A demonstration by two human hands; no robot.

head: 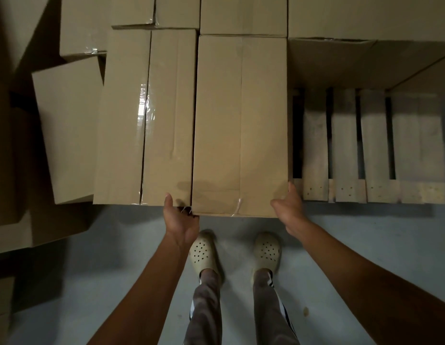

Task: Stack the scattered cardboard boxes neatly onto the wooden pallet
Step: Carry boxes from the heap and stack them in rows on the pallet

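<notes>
— Set on the pallet (346, 145) already?

— Nearly, it seemed. Lay the box (241, 120) lengthwise on the stack at the pallet's left part, tight against the neighbour box (146, 115), but stuck out a little past that one's near end, over the floor (92, 282).

— Held how?

— Gripped at both near corners. Left hand (180, 217): thumb up over the top edge, fingers tucked below and hidden. Right hand (287, 207): thumb along the side edge, fingers curled on the corner.

— Best way onward?

— Probably needed a straight, level push until flush with the neighbour, then a careful drawing out of the fingers to avoid pinching.

— And the materials?

— Pale, rough planks with dark gaps and nail holes; smooth tan cardboard, long and flat-sided, slightly dented; glossy clear tape (237, 207) over the seam.
</notes>
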